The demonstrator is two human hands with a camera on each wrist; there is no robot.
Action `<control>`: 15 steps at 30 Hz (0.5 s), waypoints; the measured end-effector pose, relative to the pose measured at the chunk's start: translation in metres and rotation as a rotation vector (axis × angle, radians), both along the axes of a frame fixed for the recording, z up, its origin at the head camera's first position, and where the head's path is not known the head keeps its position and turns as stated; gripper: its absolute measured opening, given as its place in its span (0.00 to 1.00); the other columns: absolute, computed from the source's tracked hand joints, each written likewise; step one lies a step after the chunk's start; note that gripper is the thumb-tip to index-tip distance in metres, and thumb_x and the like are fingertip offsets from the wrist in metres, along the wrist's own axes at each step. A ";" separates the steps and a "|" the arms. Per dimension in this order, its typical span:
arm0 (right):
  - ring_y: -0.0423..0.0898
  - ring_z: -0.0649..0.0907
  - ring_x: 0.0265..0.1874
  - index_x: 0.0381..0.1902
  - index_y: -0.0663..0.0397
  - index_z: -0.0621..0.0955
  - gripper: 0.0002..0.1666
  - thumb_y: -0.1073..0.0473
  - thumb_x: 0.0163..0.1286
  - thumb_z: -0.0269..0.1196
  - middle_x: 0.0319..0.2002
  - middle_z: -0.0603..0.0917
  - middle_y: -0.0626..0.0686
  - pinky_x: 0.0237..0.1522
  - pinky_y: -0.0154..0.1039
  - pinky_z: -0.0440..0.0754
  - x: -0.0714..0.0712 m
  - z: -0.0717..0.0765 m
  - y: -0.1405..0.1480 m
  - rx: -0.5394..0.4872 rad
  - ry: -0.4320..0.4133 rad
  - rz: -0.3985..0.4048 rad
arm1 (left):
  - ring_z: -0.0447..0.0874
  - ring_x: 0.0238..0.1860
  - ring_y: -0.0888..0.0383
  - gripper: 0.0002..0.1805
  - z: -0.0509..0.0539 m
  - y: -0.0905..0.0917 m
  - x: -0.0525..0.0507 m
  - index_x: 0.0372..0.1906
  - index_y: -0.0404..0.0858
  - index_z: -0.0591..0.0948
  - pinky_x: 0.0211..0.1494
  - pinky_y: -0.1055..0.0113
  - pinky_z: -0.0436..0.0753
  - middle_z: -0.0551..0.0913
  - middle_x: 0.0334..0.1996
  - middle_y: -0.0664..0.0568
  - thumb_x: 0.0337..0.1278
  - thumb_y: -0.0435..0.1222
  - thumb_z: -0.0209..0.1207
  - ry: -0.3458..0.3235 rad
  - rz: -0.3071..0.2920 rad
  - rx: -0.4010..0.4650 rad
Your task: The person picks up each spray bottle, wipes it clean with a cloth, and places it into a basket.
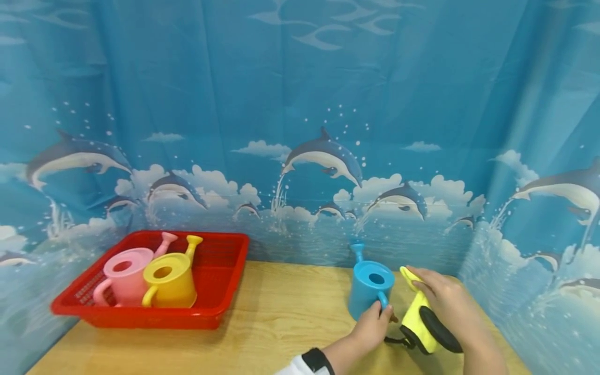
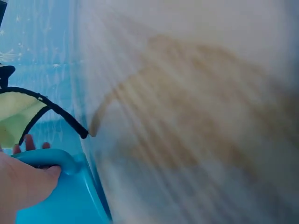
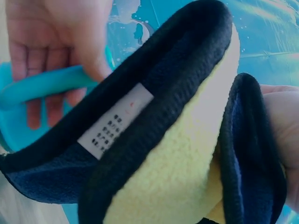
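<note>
A blue watering can (image 1: 358, 297) stands on the right part of the table, its spout towards the curtain. My left hand (image 1: 372, 329) grips the can's handle; the left wrist view shows fingers and thumb curled round that handle (image 2: 51, 157). Just right of the can, my right hand (image 1: 447, 304) holds a folded yellow cloth (image 1: 414, 319) with dark edging. In the right wrist view the cloth (image 3: 173, 163) shows a dark blue side and a white printed label (image 3: 115, 121). It hides part of the right hand (image 3: 286, 121).
A red plastic basket (image 1: 154, 319) sits at the table's left. Inside it are a pink watering can (image 1: 128, 284) and a yellow watering can (image 1: 175, 289). A blue dolphin-print curtain (image 1: 244, 104) surrounds the wooden table (image 1: 276, 307) at the back and sides.
</note>
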State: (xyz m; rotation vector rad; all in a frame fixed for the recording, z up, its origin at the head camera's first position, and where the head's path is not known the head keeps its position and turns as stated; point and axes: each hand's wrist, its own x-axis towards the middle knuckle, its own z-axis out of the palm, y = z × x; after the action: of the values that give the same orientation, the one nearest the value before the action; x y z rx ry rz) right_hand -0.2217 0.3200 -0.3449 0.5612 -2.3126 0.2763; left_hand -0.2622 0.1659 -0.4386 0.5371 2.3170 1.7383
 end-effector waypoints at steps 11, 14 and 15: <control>0.58 0.86 0.38 0.54 0.59 0.81 0.24 0.70 0.58 0.67 0.43 0.86 0.61 0.37 0.51 0.83 0.002 0.001 0.000 -0.037 -0.056 -0.037 | 0.70 0.27 0.65 0.16 0.008 -0.004 -0.004 0.37 0.34 0.75 0.35 0.69 0.77 0.71 0.25 0.57 0.74 0.41 0.44 0.016 0.152 0.375; 0.59 0.86 0.40 0.55 0.59 0.80 0.23 0.70 0.60 0.66 0.44 0.86 0.61 0.39 0.52 0.83 0.003 0.002 -0.002 -0.053 -0.092 -0.049 | 0.67 0.26 0.64 0.18 0.010 -0.008 -0.007 0.37 0.34 0.75 0.33 0.71 0.72 0.68 0.24 0.57 0.75 0.44 0.43 0.001 0.168 0.402; 0.59 0.85 0.40 0.55 0.59 0.80 0.23 0.69 0.61 0.66 0.45 0.86 0.61 0.39 0.51 0.83 0.004 0.003 -0.002 -0.058 -0.111 -0.054 | 0.66 0.25 0.63 0.19 0.010 -0.009 -0.008 0.37 0.34 0.74 0.32 0.71 0.70 0.67 0.24 0.57 0.75 0.44 0.42 -0.006 0.170 0.408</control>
State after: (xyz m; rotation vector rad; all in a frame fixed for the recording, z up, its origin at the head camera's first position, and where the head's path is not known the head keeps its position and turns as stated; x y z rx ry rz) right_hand -0.2180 0.3177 -0.3423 0.4644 -2.4144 0.3553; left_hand -0.2704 0.1567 -0.4281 0.4023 2.0581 2.3079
